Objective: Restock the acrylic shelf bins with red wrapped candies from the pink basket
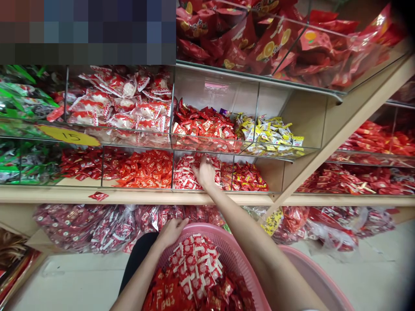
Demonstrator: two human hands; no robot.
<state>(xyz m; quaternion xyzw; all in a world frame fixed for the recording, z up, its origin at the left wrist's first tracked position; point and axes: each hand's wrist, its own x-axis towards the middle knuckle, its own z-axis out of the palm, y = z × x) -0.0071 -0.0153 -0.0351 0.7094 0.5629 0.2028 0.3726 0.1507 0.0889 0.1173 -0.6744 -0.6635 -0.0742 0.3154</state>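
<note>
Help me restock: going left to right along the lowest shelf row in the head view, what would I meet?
Green-marked packets → dark red packets → orange-red packets → red-and-white packets → red-and-yellow packets → slanted wooden divider → red packets beyond it.

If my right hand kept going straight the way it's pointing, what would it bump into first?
Your right hand would most likely meet the red-and-white packets first. They lie right at its fingertips, and it may already be touching them. How deep they go, I can't tell.
</note>
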